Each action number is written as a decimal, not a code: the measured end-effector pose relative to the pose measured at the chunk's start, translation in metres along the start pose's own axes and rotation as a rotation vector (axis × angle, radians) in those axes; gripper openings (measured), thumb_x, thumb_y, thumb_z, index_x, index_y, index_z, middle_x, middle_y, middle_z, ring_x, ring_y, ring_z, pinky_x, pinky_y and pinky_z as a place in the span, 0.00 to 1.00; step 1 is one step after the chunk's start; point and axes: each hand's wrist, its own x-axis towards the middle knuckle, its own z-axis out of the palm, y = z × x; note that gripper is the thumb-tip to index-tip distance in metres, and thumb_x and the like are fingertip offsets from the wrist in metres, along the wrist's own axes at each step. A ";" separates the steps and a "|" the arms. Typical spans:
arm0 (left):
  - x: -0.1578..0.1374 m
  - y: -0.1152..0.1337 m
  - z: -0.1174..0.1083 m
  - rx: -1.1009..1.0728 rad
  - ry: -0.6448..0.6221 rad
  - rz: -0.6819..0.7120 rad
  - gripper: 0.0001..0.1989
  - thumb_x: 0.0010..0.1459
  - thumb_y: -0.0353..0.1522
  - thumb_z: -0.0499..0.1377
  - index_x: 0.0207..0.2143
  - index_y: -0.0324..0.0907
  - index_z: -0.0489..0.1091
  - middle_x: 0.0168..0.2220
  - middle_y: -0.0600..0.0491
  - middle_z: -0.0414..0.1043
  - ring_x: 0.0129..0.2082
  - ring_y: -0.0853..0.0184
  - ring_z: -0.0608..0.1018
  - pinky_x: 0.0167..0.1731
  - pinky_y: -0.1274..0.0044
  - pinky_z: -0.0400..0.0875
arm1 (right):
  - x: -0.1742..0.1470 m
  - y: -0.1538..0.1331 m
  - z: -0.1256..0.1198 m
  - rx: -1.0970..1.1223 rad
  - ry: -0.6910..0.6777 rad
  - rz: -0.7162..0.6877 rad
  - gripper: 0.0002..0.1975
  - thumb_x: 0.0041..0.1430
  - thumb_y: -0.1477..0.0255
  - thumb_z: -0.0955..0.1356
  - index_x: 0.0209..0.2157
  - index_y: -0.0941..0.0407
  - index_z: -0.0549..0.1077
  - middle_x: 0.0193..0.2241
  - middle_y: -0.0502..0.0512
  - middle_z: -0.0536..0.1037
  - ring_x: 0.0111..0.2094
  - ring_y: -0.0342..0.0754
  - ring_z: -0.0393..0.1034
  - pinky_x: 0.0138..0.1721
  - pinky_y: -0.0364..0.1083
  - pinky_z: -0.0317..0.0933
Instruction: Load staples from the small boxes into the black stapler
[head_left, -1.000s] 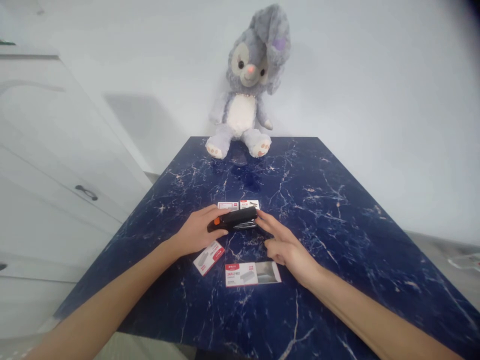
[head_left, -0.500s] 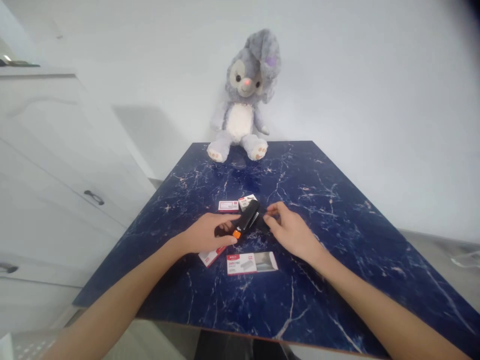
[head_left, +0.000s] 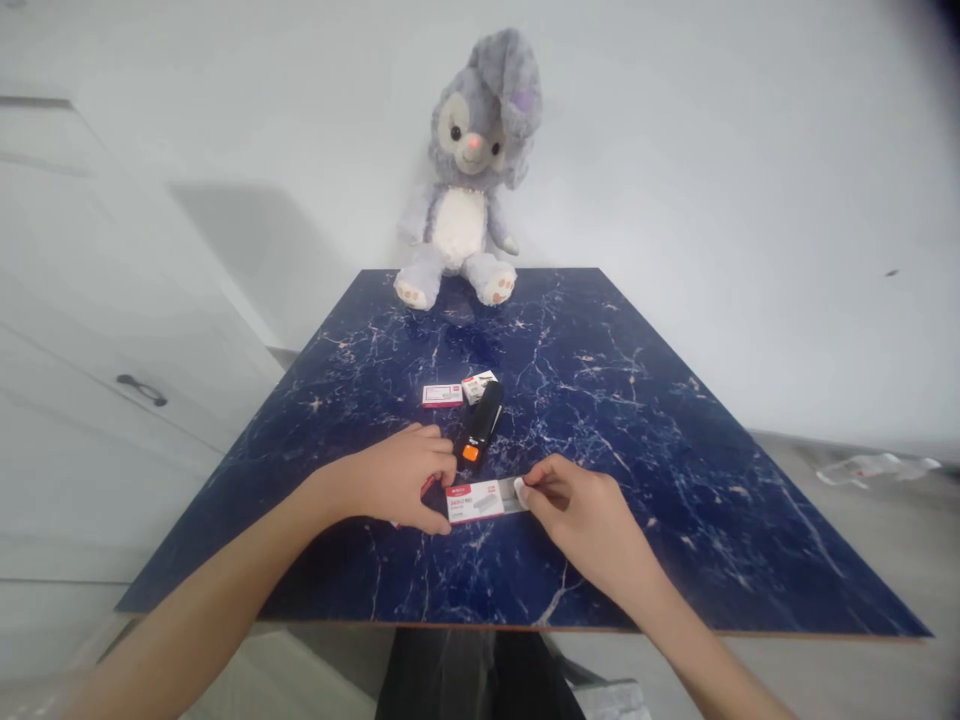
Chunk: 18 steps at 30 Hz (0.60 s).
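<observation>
Both my hands are at a red-and-white staple box [head_left: 474, 502] with a clear window at its right end. My left hand [head_left: 409, 478] has its thumb and fingers closed around the box's left end. At the other end, my right hand [head_left: 581, 500] pinches the windowed part between thumb and fingers. Just beyond the box lies a black stapler [head_left: 486, 415] with an orange end toward me; neither hand touches it. Another red-and-white box is mostly hidden under my left hand, with only bits of its edges showing.
Behind the stapler lie a flat red-and-white box [head_left: 442, 396] and a small white box [head_left: 478, 387]. A grey plush rabbit [head_left: 469, 160] sits at the far edge of the blue marbled table [head_left: 637, 420]. White cabinets [head_left: 90, 400] stand to the left.
My left hand has let go of the stapler, which now lies on the table. Both hands have come nearer to me and taken hold of the staple box. The view has shifted somewhat.
</observation>
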 end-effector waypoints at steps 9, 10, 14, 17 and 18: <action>0.004 -0.003 0.006 -0.054 0.040 0.004 0.18 0.45 0.46 0.70 0.31 0.44 0.73 0.32 0.56 0.73 0.36 0.64 0.74 0.46 0.71 0.60 | -0.006 -0.007 0.028 0.179 0.027 -0.018 0.05 0.60 0.70 0.65 0.40 0.52 0.70 0.37 0.51 0.81 0.40 0.48 0.78 0.42 0.45 0.71; 0.005 -0.004 0.007 -0.053 0.048 0.005 0.18 0.44 0.46 0.70 0.31 0.44 0.73 0.32 0.57 0.73 0.35 0.64 0.74 0.45 0.71 0.60 | -0.007 -0.008 0.029 0.195 0.017 -0.024 0.07 0.61 0.70 0.65 0.42 0.52 0.70 0.40 0.52 0.80 0.41 0.48 0.78 0.43 0.46 0.71; 0.010 0.001 0.016 -0.039 0.092 -0.006 0.19 0.43 0.48 0.71 0.29 0.44 0.73 0.31 0.58 0.74 0.35 0.65 0.74 0.42 0.72 0.59 | -0.007 -0.008 0.027 0.224 -0.006 -0.017 0.13 0.61 0.69 0.65 0.48 0.51 0.67 0.49 0.54 0.76 0.44 0.48 0.77 0.46 0.47 0.71; 0.009 0.007 0.018 -0.029 0.133 -0.007 0.21 0.46 0.51 0.68 0.28 0.44 0.72 0.30 0.56 0.73 0.35 0.63 0.74 0.41 0.71 0.60 | 0.003 -0.009 0.020 0.150 0.013 -0.049 0.18 0.61 0.69 0.65 0.53 0.50 0.66 0.53 0.55 0.74 0.47 0.49 0.76 0.50 0.49 0.69; 0.006 0.008 0.016 -0.031 0.133 0.002 0.20 0.47 0.51 0.68 0.30 0.44 0.73 0.32 0.55 0.74 0.36 0.62 0.74 0.42 0.71 0.60 | 0.010 -0.010 0.018 0.106 0.037 -0.071 0.20 0.60 0.68 0.66 0.54 0.50 0.65 0.53 0.56 0.73 0.48 0.50 0.75 0.51 0.50 0.68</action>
